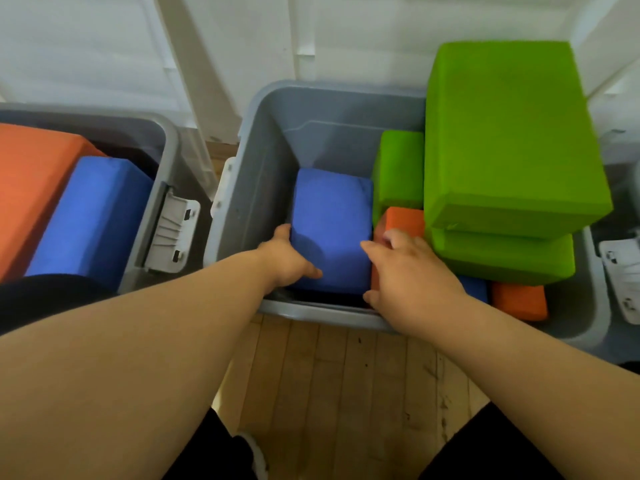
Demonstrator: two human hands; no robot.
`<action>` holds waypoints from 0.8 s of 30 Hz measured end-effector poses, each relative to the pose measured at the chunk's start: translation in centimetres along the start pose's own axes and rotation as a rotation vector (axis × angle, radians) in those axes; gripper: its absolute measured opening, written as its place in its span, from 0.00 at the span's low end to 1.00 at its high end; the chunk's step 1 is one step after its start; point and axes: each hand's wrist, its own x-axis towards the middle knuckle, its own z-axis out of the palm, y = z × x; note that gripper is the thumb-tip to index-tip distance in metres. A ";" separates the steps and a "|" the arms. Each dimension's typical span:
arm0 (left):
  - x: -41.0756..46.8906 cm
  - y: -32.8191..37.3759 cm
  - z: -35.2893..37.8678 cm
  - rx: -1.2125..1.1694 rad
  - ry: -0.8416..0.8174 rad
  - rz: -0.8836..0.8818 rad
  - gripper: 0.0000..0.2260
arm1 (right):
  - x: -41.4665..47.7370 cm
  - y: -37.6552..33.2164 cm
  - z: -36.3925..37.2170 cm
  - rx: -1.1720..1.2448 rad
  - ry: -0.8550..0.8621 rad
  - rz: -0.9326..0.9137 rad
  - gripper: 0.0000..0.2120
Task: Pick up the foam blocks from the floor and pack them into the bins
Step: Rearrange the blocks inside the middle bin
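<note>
Blue foam block (330, 223) sits at the near-left corner of the centre bin (249, 161), clamped between left hand (287, 261) and right hand (412, 275). Green blocks (509, 140) and orange blocks (403, 220) fill that bin's right side. Left bin (166, 161) holds an orange slab (31, 181) and a blue slab (93, 216). Packing appears nearly done; the visible floor (346, 375) strip carries none.

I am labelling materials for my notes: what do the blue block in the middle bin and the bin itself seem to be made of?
The blue block is probably foam under a matte cloth cover: rounded corners, wrinkles at one corner. The middle bin looks like smooth grey moulded plastic, faintly glossy.
</note>
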 end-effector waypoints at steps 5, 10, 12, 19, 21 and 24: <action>-1.1 0.1 -0.2 -0.056 0.011 0.134 0.51 | 0.2 -0.3 -0.5 0.048 -0.027 0.022 0.34; -5.8 3.7 -3.0 -0.016 0.185 0.263 0.42 | 0.6 -0.7 -1.2 0.103 -0.023 0.028 0.35; -8.2 5.0 -5.5 0.093 0.295 0.352 0.40 | 0.8 -1.4 -2.0 0.135 0.016 0.039 0.30; -12.3 2.4 -13.2 0.100 0.623 0.461 0.39 | 2.1 -3.7 -1.9 0.228 -0.110 0.050 0.30; -11.6 2.0 -13.0 0.024 0.635 0.433 0.40 | 3.5 -4.5 -1.4 0.299 -0.138 0.085 0.34; -10.2 2.2 -11.9 0.025 0.559 0.451 0.41 | 5.9 -6.2 -0.8 0.431 -0.166 0.186 0.42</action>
